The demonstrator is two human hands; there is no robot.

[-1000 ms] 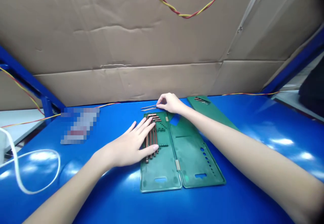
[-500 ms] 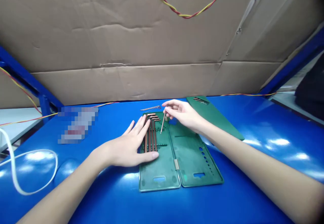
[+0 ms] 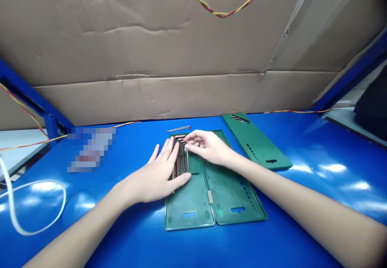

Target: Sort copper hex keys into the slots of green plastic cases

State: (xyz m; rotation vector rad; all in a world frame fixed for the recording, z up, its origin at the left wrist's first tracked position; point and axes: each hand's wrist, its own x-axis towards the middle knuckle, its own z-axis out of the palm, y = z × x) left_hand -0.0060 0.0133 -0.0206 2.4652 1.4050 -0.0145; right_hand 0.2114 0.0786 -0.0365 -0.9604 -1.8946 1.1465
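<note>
An open green hinged case (image 3: 223, 187) lies flat on the blue table. Several brown hex keys (image 3: 181, 159) sit in slots in its left half. My left hand (image 3: 157, 175) lies flat and open on that half, fingers spread over the keys' lower ends. My right hand (image 3: 207, 147) is over the keys' top ends, fingertips pinched on a thin hex key (image 3: 187, 157) that lies against the right side of the row. Thin loose hex keys (image 3: 179, 129) lie on the table just beyond the case.
A second green case (image 3: 256, 143), shut, lies to the right at the back. A white cable (image 3: 18, 203) loops at the left edge. A blurred patch (image 3: 90, 149) lies at the back left. Cardboard sheets wall off the rear, with a red-yellow twisted wire (image 3: 217, 9) hanging overhead.
My right hand took a thin key from the loose ones behind the case and carried it down to the row in the left half. My left hand stayed put.
</note>
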